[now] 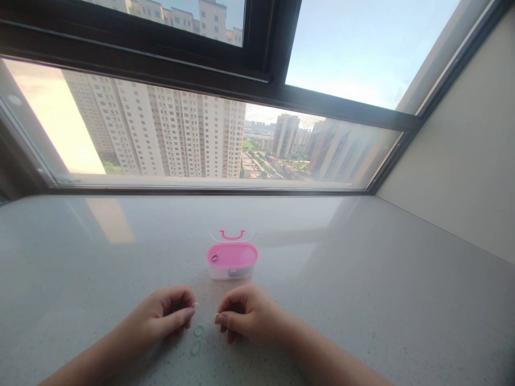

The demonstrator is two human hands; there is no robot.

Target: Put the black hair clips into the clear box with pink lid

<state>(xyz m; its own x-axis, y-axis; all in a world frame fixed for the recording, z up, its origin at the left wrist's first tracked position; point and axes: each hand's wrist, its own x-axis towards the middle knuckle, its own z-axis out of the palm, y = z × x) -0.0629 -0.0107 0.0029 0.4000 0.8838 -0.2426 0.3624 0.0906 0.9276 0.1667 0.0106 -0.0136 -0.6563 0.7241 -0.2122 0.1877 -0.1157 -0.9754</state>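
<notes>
My left hand (171, 313) is closed in a pinch above the counter. A tiny pale curved piece (195, 304) shows at its fingertips. Across a narrow gap, my right hand (249, 313) pinches too, with a similar pale bit (216, 315) at thumb and forefinger. Both bits are too small to tell their kind. Between and below the hands, two pale green rings lie flat, one ring (198, 331) just beyond the other ring (195, 348). Past my fingers stands an oval clear box with a pink lid (237, 254). Thin dark rings (215, 258) rest on the lid's left end.
A dark item (239, 272) shows through the box's clear wall. Behind the box is a clear piece with a pink handle (232, 236). The speckled pale counter (362, 289) runs back to a dark-framed window (209, 190). A white wall (462, 161) bounds the right.
</notes>
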